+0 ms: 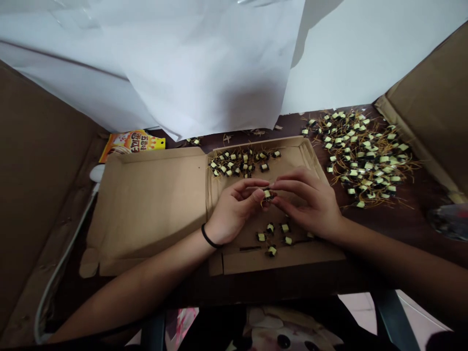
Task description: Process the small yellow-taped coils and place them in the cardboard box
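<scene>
Dim below; brighter white paper [219, 63] above, softly shadowed; wide-angle stretch toward the edges

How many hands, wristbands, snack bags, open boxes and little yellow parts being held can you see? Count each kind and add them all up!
Left hand and right hand: 2
Wristband: 1
Snack bag: 1
Open box: 1
Held yellow part: 1
Total: 6
</scene>
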`<state>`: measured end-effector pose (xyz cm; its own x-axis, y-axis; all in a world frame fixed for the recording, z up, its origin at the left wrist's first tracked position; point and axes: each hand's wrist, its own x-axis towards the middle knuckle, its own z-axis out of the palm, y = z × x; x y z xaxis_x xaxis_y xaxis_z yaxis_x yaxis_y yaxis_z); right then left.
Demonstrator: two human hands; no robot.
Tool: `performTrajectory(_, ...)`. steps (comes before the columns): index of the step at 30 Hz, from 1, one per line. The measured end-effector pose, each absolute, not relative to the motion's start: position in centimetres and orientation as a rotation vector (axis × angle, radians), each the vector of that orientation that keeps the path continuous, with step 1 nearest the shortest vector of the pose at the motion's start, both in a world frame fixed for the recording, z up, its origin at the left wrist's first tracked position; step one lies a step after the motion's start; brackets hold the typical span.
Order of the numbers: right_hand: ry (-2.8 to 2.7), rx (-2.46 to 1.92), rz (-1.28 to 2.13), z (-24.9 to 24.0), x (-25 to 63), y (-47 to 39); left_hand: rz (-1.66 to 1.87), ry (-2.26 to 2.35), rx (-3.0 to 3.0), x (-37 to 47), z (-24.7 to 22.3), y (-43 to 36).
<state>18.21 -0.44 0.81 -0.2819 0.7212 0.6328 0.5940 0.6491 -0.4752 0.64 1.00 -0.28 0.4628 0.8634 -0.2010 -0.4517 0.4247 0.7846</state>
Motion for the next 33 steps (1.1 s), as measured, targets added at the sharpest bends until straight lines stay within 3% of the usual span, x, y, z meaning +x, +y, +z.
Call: performTrajectory(33,-2.007,-0.954,0.339,-0.01,18.06,-0.43,0.924,0.743,0.792,0.6,-0.28,0.97)
